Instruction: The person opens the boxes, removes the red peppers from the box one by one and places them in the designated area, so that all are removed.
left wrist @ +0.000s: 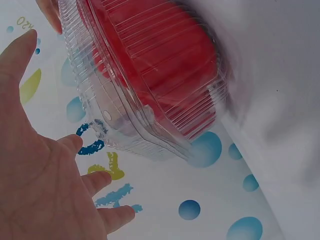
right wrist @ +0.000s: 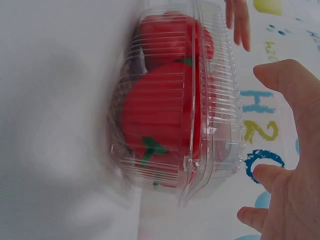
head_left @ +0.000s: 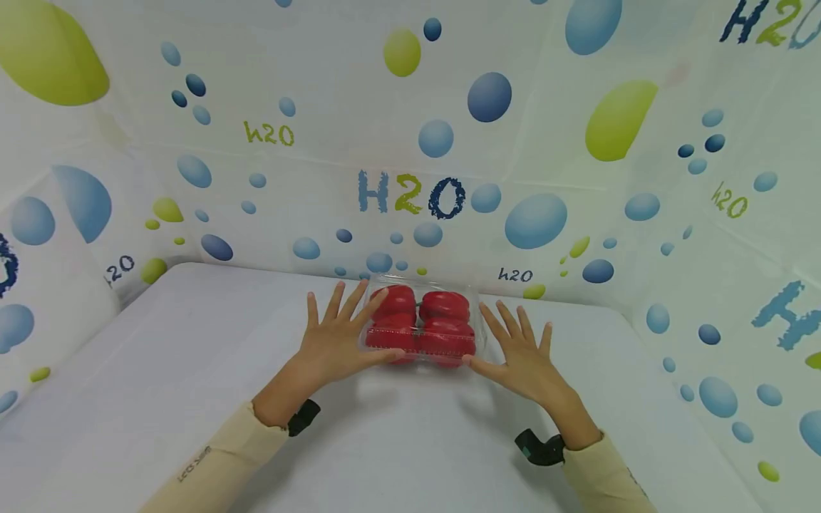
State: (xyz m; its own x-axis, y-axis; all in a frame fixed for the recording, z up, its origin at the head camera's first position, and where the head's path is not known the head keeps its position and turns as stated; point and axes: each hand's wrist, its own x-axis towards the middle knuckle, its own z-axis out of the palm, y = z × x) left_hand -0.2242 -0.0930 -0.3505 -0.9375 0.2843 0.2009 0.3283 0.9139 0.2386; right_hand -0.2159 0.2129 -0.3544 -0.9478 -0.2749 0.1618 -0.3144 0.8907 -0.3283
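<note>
A clear plastic clamshell box (head_left: 420,349) stands on the white table, its lid down over several red peppers (head_left: 445,306) with green stems. In the head view my left hand (head_left: 336,342) is spread at the box's left side, overlapping its corner. My right hand (head_left: 522,356) spreads at the right side, its thumb right by the front corner. Ribbed walls of the box (left wrist: 150,115) show in the left wrist view, with the left palm (left wrist: 45,185) beside it. From the right wrist, the fingers (right wrist: 270,175) are apart from the lid edge. Neither hand grips anything.
The white table (head_left: 160,342) runs back to a wall cloth (head_left: 321,142) printed with blue and green drops and H2O lettering. Side cloths rise at the left and right. Black straps (head_left: 541,449) sit on both wrists at the cream sleeves.
</note>
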